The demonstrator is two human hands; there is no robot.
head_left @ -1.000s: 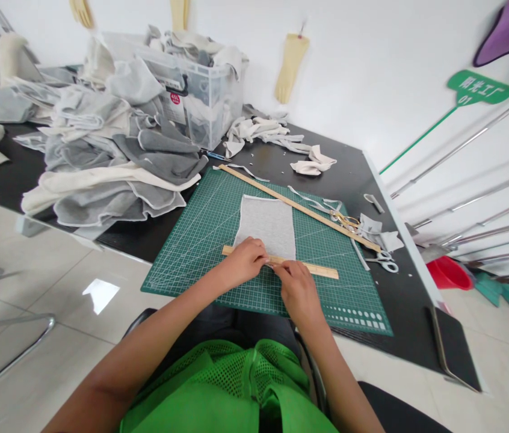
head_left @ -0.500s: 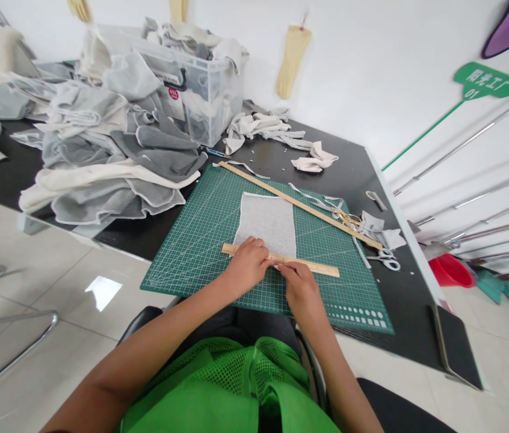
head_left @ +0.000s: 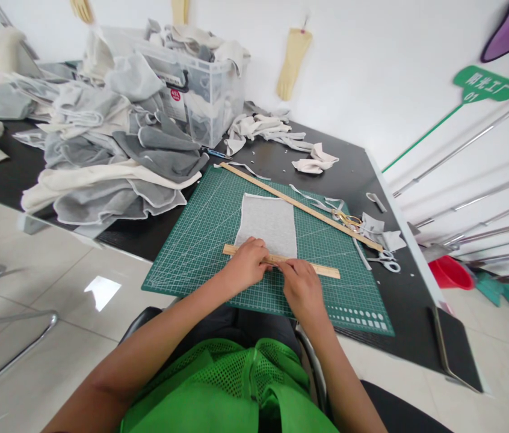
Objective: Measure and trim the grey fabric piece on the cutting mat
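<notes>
Your left hand (head_left: 248, 263) curled over the short ruler (head_left: 325, 270), fingers bent inward; your right hand (head_left: 302, 285) bunched thumb and fingers at the ruler's near edge. I couldn't tell what either gripped. Beyond the ruler lay the grey cloth (head_left: 267, 221), reaching it; beneath, the green mat (head_left: 185, 255).

Sign (head_left: 488, 83) 阳光工厂 01, box label (head_left: 175, 103) 45L
</notes>
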